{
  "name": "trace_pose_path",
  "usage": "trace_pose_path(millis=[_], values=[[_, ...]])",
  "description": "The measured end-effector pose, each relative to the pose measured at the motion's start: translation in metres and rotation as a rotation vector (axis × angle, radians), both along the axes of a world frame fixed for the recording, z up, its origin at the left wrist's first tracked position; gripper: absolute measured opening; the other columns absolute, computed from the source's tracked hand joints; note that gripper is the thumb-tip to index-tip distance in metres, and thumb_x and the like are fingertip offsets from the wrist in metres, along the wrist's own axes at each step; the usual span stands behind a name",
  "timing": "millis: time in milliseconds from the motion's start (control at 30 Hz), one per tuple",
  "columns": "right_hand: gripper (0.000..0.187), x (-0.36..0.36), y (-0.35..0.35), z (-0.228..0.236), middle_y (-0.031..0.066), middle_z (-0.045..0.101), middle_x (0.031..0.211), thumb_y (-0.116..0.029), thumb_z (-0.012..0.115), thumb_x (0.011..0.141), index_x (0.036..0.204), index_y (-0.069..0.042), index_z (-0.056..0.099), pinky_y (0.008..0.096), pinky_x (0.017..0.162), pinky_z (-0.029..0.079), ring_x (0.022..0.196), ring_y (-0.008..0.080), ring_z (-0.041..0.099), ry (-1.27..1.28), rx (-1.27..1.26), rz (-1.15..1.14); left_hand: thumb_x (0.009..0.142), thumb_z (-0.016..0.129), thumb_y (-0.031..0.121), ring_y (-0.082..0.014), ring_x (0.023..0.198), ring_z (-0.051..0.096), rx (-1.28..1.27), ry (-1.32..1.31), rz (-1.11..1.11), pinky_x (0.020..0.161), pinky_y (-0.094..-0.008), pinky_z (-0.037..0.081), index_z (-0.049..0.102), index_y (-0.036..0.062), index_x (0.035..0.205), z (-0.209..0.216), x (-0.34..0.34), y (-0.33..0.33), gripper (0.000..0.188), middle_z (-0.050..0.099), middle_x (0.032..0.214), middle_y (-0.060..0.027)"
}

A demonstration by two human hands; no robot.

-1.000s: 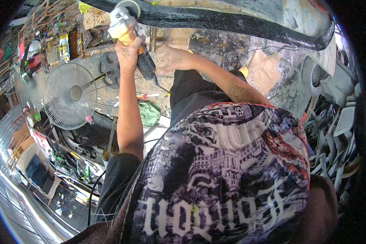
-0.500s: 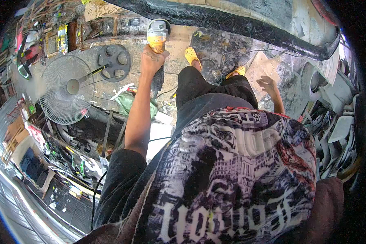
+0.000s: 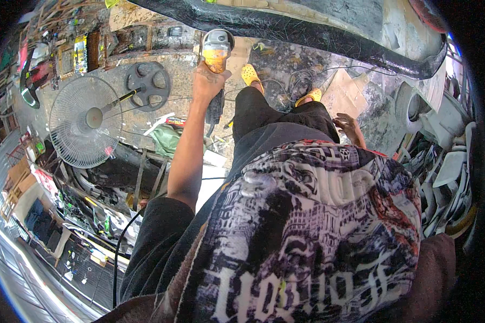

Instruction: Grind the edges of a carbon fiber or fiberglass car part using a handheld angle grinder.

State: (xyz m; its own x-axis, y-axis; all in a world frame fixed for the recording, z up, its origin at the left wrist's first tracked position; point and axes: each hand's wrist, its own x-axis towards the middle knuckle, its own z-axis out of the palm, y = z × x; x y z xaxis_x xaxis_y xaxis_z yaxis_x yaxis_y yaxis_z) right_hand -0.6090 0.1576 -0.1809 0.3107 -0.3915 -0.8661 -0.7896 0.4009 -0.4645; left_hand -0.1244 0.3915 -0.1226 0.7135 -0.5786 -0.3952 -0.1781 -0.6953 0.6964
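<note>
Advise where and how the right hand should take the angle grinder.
Likely grip the angle grinder by its black rear body, coming from the right: the left hand wraps the middle, leaving that slim, elongated section exposed, away from the silver head.

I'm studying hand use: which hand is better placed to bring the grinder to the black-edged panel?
Left, probably: the left hand grips the grinder, its head toward the black-edged panel. The right hand looks empty, lower in view beside the right leg.

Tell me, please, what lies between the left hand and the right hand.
In the head view, the person's dark-clad legs show between the left hand and the right hand.
</note>
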Motion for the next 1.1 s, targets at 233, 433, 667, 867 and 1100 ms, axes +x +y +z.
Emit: trace_pose_path(millis=[233, 433, 667, 867, 1100], values=[[0.059, 0.019, -0.007, 0.012, 0.0127, 0.068, 0.116, -0.037, 0.076, 0.085, 0.13, -0.003, 0.057, 0.0357, 0.076, 0.054, 0.097, 0.0238, 0.066, 0.014, -0.08, 0.07, 0.064, 0.081, 0.029, -0.039, 0.088, 0.07, -0.067, 0.004, 0.017, 0.075, -0.0434, 0.055, 0.061, -0.0086, 0.098, -0.014, -0.023, -0.008, 0.054, 0.069, 0.089, -0.027], [0.066, 0.035, -0.022, 0.024, 0.0161, 0.067, 0.114, -0.039, 0.077, 0.084, 0.13, 0.003, 0.056, 0.0329, 0.076, 0.055, 0.099, 0.0232, 0.067, -0.001, -0.116, 0.142, 0.065, 0.082, 0.03, -0.0395, 0.089, 0.069, -0.048, 0.041, 0.078, 0.077, -0.0433, 0.055, 0.06, -0.0081, 0.102, -0.015, -0.028, 0.0, 0.057, 0.069, 0.092, -0.0269], [0.051, 0.129, -0.041, 0.049, 0.0137, 0.071, 0.103, -0.033, 0.075, 0.086, 0.121, 0.004, 0.063, 0.0305, 0.078, 0.054, 0.094, 0.017, 0.065, -0.085, -0.296, 0.468, 0.066, 0.083, 0.026, -0.0347, 0.09, 0.07, -0.219, 0.02, 0.424, 0.079, -0.041, 0.054, 0.061, -0.0038, 0.106, -0.027, -0.022, 0.054, 0.054, 0.071, 0.094, -0.0225], [0.049, 0.273, -0.063, 0.066, 0.0116, 0.07, 0.102, -0.029, 0.072, 0.088, 0.121, 0.006, 0.061, 0.0296, 0.083, 0.051, 0.091, 0.0152, 0.064, -0.329, -0.339, 0.803, 0.067, 0.078, 0.023, -0.036, 0.091, 0.07, -0.161, -0.003, 0.591, 0.08, -0.0418, 0.053, 0.06, -0.004, 0.11, 0.002, -0.026, 0.091, 0.054, 0.07, 0.096, -0.0246], [0.058, 0.402, -0.074, 0.08, 0.0175, 0.067, 0.118, -0.035, 0.075, 0.084, 0.124, 0.005, 0.061, 0.0322, 0.094, 0.047, 0.105, 0.0218, 0.064, -0.358, -0.595, 0.953, 0.071, 0.077, 0.023, -0.0191, 0.066, 0.064, -0.312, -0.01, 0.756, 0.064, -0.0342, 0.052, 0.058, -0.0039, 0.111, -0.01, -0.053, 0.105, 0.051, 0.068, 0.079, -0.0113]])
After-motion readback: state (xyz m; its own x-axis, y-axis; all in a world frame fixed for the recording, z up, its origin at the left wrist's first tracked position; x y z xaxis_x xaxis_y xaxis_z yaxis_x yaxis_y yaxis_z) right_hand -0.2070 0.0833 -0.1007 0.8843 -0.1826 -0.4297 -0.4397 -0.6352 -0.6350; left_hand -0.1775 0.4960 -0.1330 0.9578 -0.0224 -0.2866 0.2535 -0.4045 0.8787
